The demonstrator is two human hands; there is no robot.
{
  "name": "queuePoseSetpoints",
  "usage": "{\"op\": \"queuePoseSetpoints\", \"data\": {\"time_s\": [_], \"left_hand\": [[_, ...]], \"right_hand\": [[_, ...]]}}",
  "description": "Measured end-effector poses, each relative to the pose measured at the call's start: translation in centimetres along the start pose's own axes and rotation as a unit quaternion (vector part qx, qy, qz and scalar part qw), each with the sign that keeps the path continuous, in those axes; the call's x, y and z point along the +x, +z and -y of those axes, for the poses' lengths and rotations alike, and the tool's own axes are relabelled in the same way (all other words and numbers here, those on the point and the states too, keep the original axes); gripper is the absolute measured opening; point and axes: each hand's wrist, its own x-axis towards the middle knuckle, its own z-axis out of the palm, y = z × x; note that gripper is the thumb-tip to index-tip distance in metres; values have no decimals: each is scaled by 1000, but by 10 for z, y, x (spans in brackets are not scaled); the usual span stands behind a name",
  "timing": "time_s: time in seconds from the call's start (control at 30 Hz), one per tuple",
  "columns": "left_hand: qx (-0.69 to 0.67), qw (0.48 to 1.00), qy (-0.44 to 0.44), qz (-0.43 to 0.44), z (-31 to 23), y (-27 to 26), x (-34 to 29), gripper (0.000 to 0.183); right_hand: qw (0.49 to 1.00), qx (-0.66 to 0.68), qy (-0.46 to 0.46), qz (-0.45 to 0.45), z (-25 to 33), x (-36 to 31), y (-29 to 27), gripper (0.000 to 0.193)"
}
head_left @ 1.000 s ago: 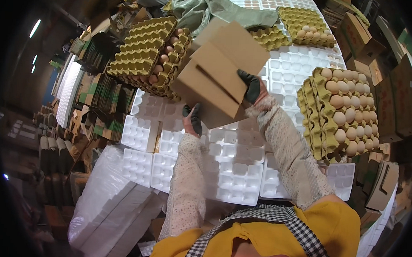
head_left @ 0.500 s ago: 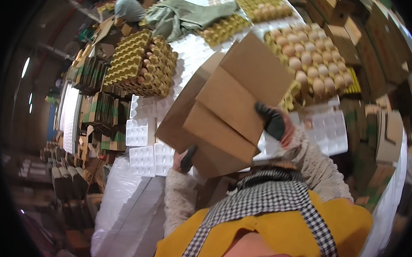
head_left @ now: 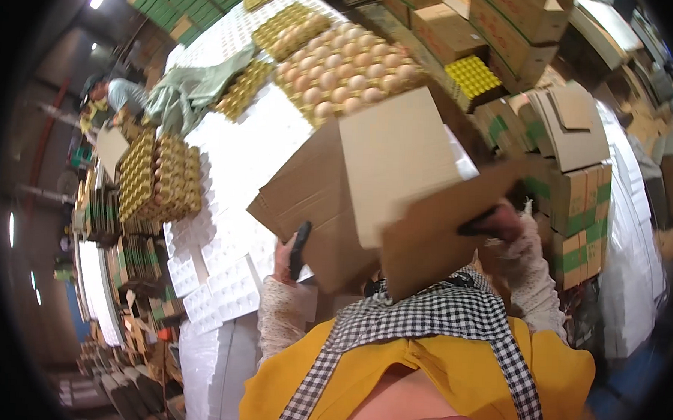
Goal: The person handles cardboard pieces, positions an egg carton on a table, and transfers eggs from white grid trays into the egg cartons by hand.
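Observation:
Between my hands a brown cardboard box (head_left: 400, 164) is held up, its flaps spread apart. My left hand (head_left: 289, 254), with dark covering on the thumb, grips the box's left flap low down. At the right, my right hand (head_left: 499, 221) is closed on another flap, which is swung toward me and blurred by motion. The fingers behind the cardboard are hidden. Just beyond the box, egg trays full of brown eggs (head_left: 342, 71) are stacked on white foam egg trays (head_left: 232, 284) that cover the table.
Far left are a stack of filled egg trays (head_left: 160, 178), a green cloth (head_left: 195, 87) and a person (head_left: 124, 96) bending. Folded cartons (head_left: 135, 257) stand along the left side. On the right are cardboard boxes (head_left: 572, 220) and a yellow egg tray (head_left: 471, 77).
My view has turned to the right. The box has opened out between my hands, and my right hand has moved right and toward me, pulling its flap outward.

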Motion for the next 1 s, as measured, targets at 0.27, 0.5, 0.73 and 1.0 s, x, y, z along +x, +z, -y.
{"op": "queuePoseSetpoints", "data": {"time_s": [0.27,0.5,0.73,1.0], "left_hand": [[24,955,41,294,91,241,30,42],[76,940,-102,318,94,432,26,59],[193,876,-206,390,138,491,96,37],[68,916,-190,347,177,501,219,41]], "right_hand": [[988,-12,-91,-122,-2,-55,-154,56],[680,-556,-130,-461,19,-102,-265,75],[947,196,-58,-249,-55,-63,-347,49],[843,249,-96,-467,-5,-49,-463,37]]}}
